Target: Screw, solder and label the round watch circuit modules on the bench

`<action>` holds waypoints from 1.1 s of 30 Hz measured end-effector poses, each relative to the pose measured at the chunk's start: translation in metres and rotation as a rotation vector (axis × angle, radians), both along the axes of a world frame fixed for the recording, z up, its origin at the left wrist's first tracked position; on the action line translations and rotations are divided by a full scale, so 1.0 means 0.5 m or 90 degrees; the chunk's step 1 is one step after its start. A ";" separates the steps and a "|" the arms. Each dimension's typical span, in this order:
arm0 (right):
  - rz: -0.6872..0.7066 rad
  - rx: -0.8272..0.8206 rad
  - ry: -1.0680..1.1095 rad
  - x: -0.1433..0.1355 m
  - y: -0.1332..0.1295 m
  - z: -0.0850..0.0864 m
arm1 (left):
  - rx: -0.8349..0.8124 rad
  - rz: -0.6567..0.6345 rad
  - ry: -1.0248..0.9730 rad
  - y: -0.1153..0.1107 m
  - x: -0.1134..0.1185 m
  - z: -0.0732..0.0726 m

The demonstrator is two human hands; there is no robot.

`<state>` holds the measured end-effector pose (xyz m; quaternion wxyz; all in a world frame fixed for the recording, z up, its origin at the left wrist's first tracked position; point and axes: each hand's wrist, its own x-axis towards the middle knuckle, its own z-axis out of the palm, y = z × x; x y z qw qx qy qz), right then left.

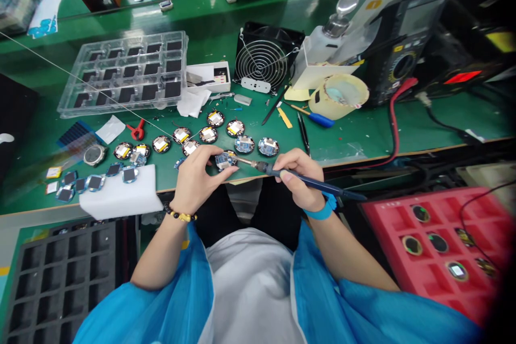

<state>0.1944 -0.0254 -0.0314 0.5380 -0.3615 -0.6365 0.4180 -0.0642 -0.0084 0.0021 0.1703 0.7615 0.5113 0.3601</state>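
Note:
My right hand (300, 178) is closed round a dark blue soldering iron (270, 169), its metal tip pointing left. The tip reaches a small round circuit board (226, 160) at the table's front edge. My left hand (201, 176) steadies that board between thumb and fingers, covering part of it. A thin strand of wire (121, 105) runs in from the upper left towards my left hand. Just behind are several round watch modules, among them a blue-faced board (244, 144) and another board (268, 146) to its right.
A clear compartment tray (123, 72), a fan (264, 56) and a tape roll (338, 95) stand behind. A multimeter (403, 54) is at right. White foam (121, 193) carries small screens. A black tray (66, 274) and a red foam tray (433, 209) flank my lap.

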 end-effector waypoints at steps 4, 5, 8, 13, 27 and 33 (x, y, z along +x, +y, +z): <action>0.006 0.003 -0.006 -0.001 0.000 0.001 | 0.006 0.003 -0.002 -0.001 0.000 -0.003; 0.006 0.005 -0.009 -0.001 0.000 0.001 | 0.008 0.002 -0.001 -0.001 0.000 -0.003; 0.003 0.012 -0.020 -0.002 -0.001 0.002 | 0.011 0.001 0.001 0.000 0.000 -0.003; -0.001 0.022 -0.027 -0.004 -0.001 0.001 | 0.010 0.006 0.002 0.000 0.002 -0.002; -0.009 -0.001 -0.021 0.001 -0.003 -0.007 | 0.001 0.010 0.001 -0.001 0.002 0.000; -0.033 -0.009 -0.056 -0.002 -0.003 0.001 | -0.005 0.016 0.000 -0.001 0.004 -0.003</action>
